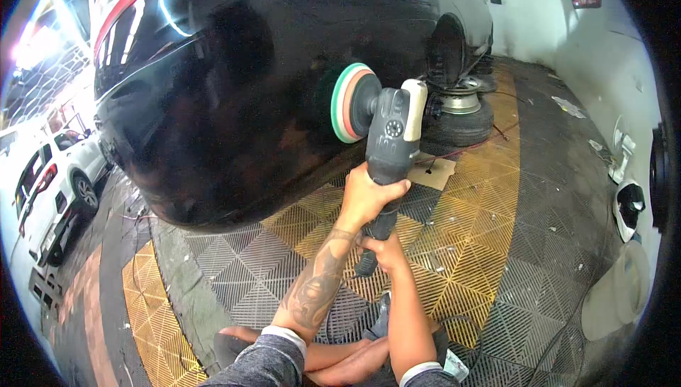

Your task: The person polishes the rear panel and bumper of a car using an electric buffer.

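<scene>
A black electric polisher (391, 147) with a cream-coloured side grip is held up in both hands. Its round foam pad (343, 102), green at the face and orange behind, is turned toward the glossy black car bumper (213, 117). Whether the pad touches the paint I cannot tell. My left hand (369, 194) is closed round the polisher's body, thumb across it. Below it, my right hand (384, 249) grips the rear end of the handle, with some fingers hidden behind it.
Stacked wheels and a tyre (461, 123) stand by the car's wheel arch. A piece of cardboard (431, 171) lies on the yellow and grey floor tiles (468, 224). A pale bucket (616, 293) is by the right wall. A white car (53, 181) stands at the left.
</scene>
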Action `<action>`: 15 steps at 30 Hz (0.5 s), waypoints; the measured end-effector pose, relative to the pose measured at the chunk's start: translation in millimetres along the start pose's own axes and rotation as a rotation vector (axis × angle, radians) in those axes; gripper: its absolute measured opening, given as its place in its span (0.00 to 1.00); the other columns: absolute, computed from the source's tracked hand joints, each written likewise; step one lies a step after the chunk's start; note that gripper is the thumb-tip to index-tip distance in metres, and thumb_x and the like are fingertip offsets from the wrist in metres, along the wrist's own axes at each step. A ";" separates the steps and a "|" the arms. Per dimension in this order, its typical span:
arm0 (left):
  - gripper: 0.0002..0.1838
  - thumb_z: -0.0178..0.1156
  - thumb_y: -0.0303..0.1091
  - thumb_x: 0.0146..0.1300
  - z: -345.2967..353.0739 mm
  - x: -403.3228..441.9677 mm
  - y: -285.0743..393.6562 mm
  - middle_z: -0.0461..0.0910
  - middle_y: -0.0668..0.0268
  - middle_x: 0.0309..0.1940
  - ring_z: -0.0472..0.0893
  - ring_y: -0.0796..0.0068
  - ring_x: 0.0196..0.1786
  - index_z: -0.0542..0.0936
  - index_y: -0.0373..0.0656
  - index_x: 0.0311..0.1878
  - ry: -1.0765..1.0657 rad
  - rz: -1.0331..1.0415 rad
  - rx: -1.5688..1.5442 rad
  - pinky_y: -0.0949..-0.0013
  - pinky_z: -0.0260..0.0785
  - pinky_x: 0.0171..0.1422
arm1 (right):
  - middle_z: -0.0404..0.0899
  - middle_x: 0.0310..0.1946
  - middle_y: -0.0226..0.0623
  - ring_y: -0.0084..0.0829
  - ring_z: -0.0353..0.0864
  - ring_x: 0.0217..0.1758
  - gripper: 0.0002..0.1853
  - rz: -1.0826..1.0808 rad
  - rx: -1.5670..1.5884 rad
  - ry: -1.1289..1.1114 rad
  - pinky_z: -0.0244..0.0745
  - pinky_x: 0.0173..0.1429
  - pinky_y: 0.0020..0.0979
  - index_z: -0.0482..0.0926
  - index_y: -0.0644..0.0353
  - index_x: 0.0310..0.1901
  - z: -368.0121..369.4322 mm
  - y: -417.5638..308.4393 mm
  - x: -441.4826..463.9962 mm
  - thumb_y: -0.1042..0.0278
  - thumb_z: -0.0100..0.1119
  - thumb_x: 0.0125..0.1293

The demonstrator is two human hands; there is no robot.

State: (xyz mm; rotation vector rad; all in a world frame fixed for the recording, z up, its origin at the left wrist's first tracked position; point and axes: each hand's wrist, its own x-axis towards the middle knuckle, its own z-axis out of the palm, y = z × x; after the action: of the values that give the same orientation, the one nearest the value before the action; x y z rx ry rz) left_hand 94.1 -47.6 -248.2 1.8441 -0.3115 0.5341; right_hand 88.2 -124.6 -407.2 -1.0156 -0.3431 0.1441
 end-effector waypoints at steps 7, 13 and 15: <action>0.29 0.80 0.45 0.47 -48.9 -80.8 -8.7 0.89 0.59 0.38 0.86 0.70 0.40 0.85 0.33 0.48 0.116 0.081 0.021 0.62 0.79 0.51 | 0.87 0.44 0.35 0.34 0.87 0.45 0.23 -0.110 -0.324 -0.152 0.82 0.50 0.38 0.82 0.63 0.52 21.3 30.3 -39.1 0.70 0.76 0.52; 0.36 0.79 0.35 0.42 -96.0 -151.9 -13.3 0.84 0.61 0.50 0.83 0.66 0.51 0.79 0.33 0.57 0.284 0.086 -0.045 0.63 0.75 0.62 | 0.90 0.36 0.44 0.33 0.89 0.41 0.19 0.025 -0.527 -0.351 0.82 0.47 0.38 0.85 0.65 0.44 63.1 45.2 -60.3 0.67 0.76 0.52; 0.36 0.78 0.35 0.41 -97.9 -161.4 -13.0 0.84 0.61 0.50 0.83 0.66 0.50 0.79 0.33 0.56 0.304 0.079 -0.008 0.63 0.76 0.61 | 0.90 0.35 0.43 0.33 0.89 0.40 0.19 0.072 -0.507 -0.364 0.82 0.47 0.37 0.85 0.65 0.44 70.6 52.6 -66.4 0.66 0.76 0.52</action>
State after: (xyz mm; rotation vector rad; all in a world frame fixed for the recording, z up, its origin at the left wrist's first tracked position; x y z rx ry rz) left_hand -59.3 41.2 -314.6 1.7174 -0.1811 0.8547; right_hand 3.6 -58.4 -432.3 -1.5069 -0.6983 0.3193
